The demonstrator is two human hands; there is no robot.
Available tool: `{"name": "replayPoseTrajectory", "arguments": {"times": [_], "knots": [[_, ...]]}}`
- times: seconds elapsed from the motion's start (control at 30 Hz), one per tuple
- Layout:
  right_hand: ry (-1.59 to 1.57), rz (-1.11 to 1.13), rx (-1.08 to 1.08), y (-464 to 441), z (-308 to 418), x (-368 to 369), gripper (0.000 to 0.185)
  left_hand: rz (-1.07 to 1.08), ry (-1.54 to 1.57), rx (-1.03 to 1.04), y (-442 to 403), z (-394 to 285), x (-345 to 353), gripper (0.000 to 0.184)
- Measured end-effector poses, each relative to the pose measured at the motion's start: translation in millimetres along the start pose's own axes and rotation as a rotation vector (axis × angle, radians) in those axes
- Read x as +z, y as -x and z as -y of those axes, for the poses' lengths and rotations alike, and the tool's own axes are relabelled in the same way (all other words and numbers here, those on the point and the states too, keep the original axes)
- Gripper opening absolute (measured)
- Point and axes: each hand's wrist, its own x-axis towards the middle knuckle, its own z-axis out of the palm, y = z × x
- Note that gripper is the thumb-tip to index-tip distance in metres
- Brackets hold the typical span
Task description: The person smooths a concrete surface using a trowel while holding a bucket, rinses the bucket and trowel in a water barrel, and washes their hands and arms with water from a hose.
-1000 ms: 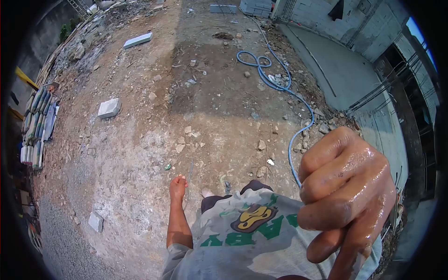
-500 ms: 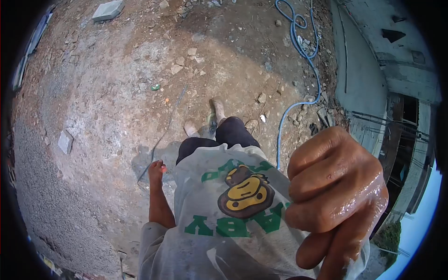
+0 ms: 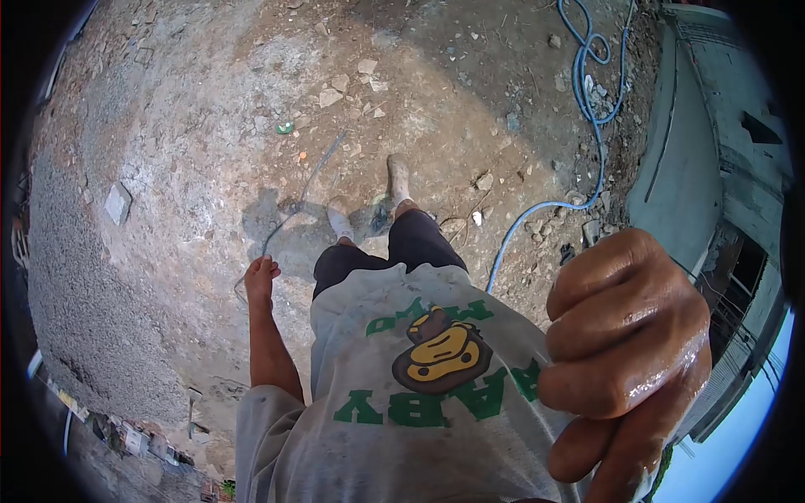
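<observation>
My right hand (image 3: pixel 633 327) is raised close to the camera, its fingers curled into a fist. The skin looks wet and shiny, and whatever the fist may contain is hidden. My left hand (image 3: pixel 262 275) hangs low at my side with its fingers bent inward; it is too small to make out anything in them. On the ground beyond it lies a thin dark line like a cord or rod (image 3: pixel 303 199). My grey T-shirt (image 3: pixel 360 335) with a cartoon print is between the hands.
A blue hose (image 3: pixel 602 151) winds across the dirt on the right, beside a concrete wall (image 3: pixel 688 126). Stones (image 3: pixel 329 98) are scattered ahead, and a pale block (image 3: pixel 118 204) lies left. Gravel (image 3: pixel 92 310) spreads at the left. A long-handled tool (image 3: pixel 191 411) lies behind.
The view has shifted, and the hose and wall now appear farther right. My left hand has moved slightly up and left in view. My right fist stays raised near the camera.
</observation>
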Motion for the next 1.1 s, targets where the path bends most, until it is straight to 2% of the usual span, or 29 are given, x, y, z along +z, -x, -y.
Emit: {"name": "replayPoseTrajectory", "arguments": {"times": [0.17, 0.2, 0.27, 0.3, 0.33, 0.37, 0.47, 0.5, 0.6, 0.67, 0.87, 0.97, 1.1], "knots": [[0.124, -0.022, -0.021, 42.2, 10.9, -65.1, 0.034, 0.134, -0.055, 0.12, -8.1, -74.9, 95.4, 0.038], [0.184, -0.101, -0.01, 50.0, 13.5, -72.6, 0.036, 0.167, -0.068, 0.165, -6.6, -95.6, 117.2, 0.039], [0.258, -0.463, 0.067, 70.0, 5.5, -79.2, 0.026, 0.274, -0.1, 0.254, 12.4, -155.1, 162.9, 0.038], [0.274, -0.494, 0.213, 81.0, 7.0, -84.6, 0.032, 0.353, 0.018, 0.297, 32.9, -188.6, 187.1, 0.035], [0.286, -0.517, 0.36, 92.1, 8.3, -90.1, 0.037, 0.39, -0.086, 0.339, 47.6, -220.0, 207.4, 0.034], [0.258, -0.47, 0.509, 102.8, 10.8, -99.3, 0.039, 0.471, -0.062, 0.398, 39.8, -234.6, 228.2, 0.033], [-0.109, -0.224, 0.346, 116.2, 7.0, -109.2, 0.039, 0.635, -0.047, 0.596, 52.8, -293.1, 286.0, 0.033], [-0.21, -0.109, 0.272, 113.0, 6.3, -114.1, 0.041, 0.612, -0.151, 0.595, 67.3, -318.5, 302.5, 0.031], [-0.287, -0.022, -0.016, 97.8, 4.9, -130.2, 0.032, 0.762, -0.147, 0.712, 78.9, -370.9, 350.4, 0.029], [-0.215, -0.013, -0.076, 92.2, 2.2, -154.2, 0.029, 0.817, -0.164, 0.729, 78.9, -394.6, 375.6, 0.029], [0.128, -0.098, -0.103, 74.7, -22.9, -253.8, 0.023, 1.019, -0.202, 0.64, 79.0, -489.1, 458.4, 0.029], [0.331, -0.214, -0.084, 64.1, -36.7, -317.6, 0.02, 1.154, -0.26, 0.686, 77.6, -553.7, 503.1, 0.03], [0.577, -0.554, -0.084, 49.6, -42.8, -403.2, 0.017, 1.478, -0.488, 1.005, 117.7, -663.1, 535.3, 0.027]]}}
